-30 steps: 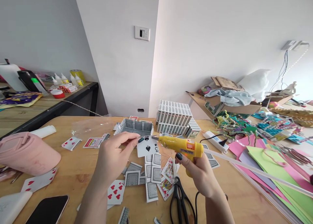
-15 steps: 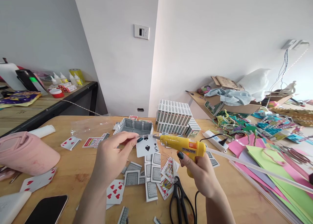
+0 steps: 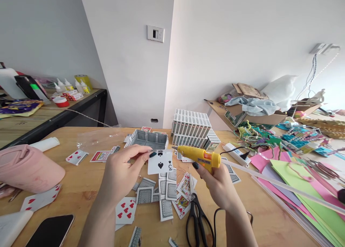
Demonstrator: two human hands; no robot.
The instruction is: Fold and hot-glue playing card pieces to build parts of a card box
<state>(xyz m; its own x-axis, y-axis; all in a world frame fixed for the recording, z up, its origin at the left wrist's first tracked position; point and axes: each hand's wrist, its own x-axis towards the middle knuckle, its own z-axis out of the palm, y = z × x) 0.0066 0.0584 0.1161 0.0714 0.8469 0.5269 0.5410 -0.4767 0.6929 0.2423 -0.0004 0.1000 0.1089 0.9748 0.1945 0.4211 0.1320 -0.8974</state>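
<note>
Glue gun (image 3: 201, 156): since the earlier frame, its nozzle (image 3: 174, 148) has slipped off the spade card (image 3: 160, 164) to just past the card's 2 o'clock corner.
Card: you have it raised near 12 o'clock, the grey tray (image 3: 150, 137) behind at 11.
Left hand (image 3: 121, 170): pinching the card's 10 o'clock corner; best keep your fingertips well clear of the nozzle.
Right hand (image 3: 219, 186): wrapped round the gun's handle; a light, steady squeeze should suit the thin edge.

The left hand (image 3: 122, 171) concealed one corner of the spade card (image 3: 163, 168). The right hand (image 3: 219, 186) concealed most of the grip of the glue gun (image 3: 194, 154). The lower view edge truncated the phone (image 3: 51, 231). Label (image 3: 204, 162) print was illegibly small.
</note>
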